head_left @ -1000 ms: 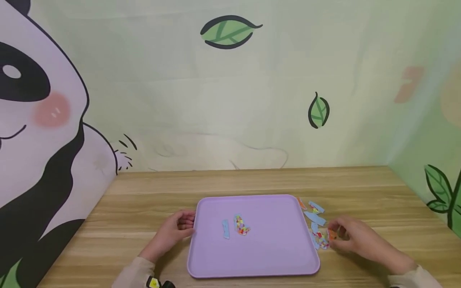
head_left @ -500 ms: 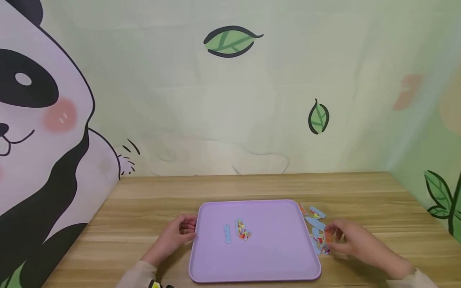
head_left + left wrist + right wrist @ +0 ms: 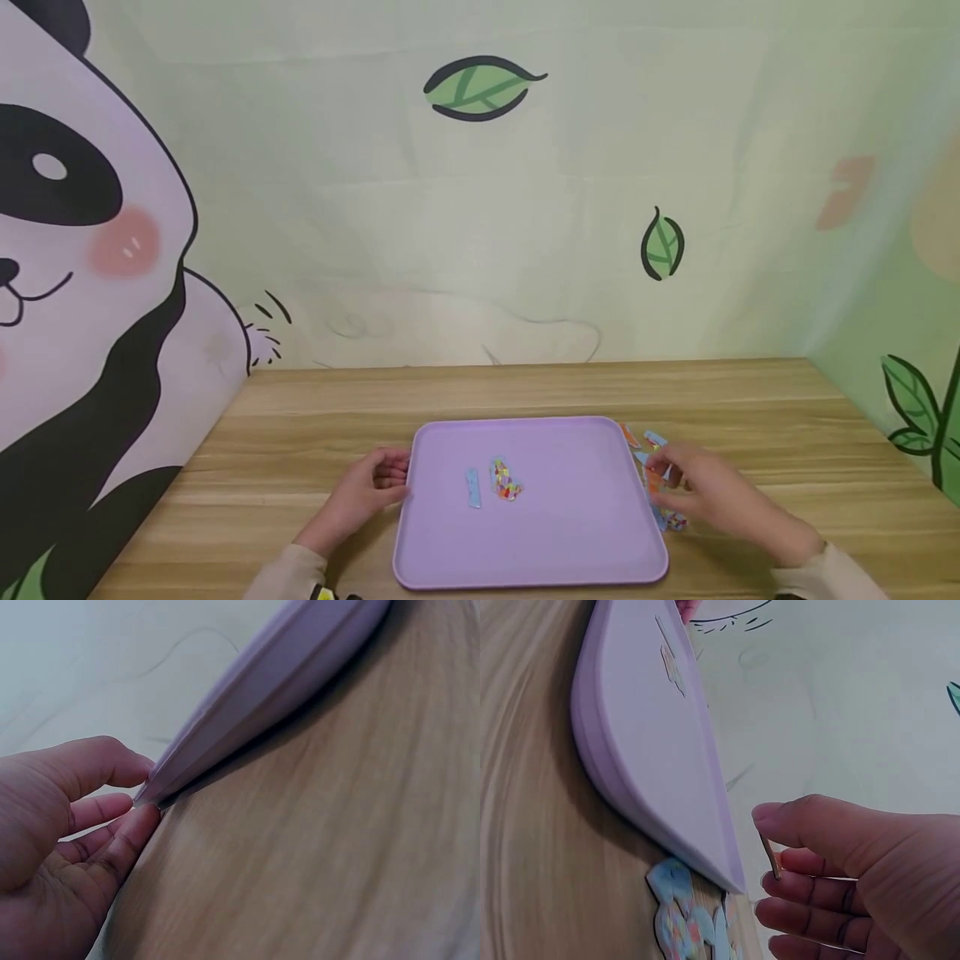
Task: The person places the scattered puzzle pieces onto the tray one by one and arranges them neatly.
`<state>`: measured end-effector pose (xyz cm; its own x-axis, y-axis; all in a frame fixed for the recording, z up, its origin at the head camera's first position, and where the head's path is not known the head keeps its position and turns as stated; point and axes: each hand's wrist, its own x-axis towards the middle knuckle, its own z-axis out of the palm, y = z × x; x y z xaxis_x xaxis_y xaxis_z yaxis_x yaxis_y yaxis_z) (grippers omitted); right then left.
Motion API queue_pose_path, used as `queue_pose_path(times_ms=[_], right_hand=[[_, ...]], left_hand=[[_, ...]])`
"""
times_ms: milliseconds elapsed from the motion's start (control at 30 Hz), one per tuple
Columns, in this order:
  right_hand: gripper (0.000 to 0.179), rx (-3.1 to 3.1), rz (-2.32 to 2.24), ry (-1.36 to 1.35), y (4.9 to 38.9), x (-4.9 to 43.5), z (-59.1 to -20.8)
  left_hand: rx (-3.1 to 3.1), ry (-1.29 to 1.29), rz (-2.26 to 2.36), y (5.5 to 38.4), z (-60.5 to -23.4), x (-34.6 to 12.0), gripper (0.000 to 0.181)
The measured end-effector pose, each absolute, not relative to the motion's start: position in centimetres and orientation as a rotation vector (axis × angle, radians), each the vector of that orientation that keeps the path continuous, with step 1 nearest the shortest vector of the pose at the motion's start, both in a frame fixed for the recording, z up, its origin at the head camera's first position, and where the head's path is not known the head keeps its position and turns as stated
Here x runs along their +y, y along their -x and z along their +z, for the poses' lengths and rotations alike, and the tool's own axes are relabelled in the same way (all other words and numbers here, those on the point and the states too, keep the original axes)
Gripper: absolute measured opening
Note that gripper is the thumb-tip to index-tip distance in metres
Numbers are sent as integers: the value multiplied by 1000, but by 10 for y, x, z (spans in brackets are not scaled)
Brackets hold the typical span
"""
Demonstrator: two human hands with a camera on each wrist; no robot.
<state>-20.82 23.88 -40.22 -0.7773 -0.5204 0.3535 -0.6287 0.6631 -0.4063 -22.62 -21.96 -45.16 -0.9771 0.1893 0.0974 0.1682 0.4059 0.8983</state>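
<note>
Orange piece pinched in the right hand near other pieces, the left hand, fingers loosely bent, touches the purple tray at its left edge.

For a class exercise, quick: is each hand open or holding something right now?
Left hand: open, touching the purple tray at its edge.
Right hand: closed, pinching an orange piece.
</note>
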Motion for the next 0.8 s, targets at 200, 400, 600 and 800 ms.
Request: queue_pose_path(times_ms=[200,400,600,800], right_hand=[[27,-2646,757,-999,213,223,-399],[26,-2651,733,-1022,219,208,-400],[28,-2611,759,-1079,225,192,-405],[27,-2694,810,-1087,229,175,-403]], left_hand=[[2612,-310,1670,228,-451,-220,46],[2620,-302,1676,228,-451,-219,46],[2615,-286,1686,226,-450,-219,46],[2606,-314,1692,227,-453,-219,46]])
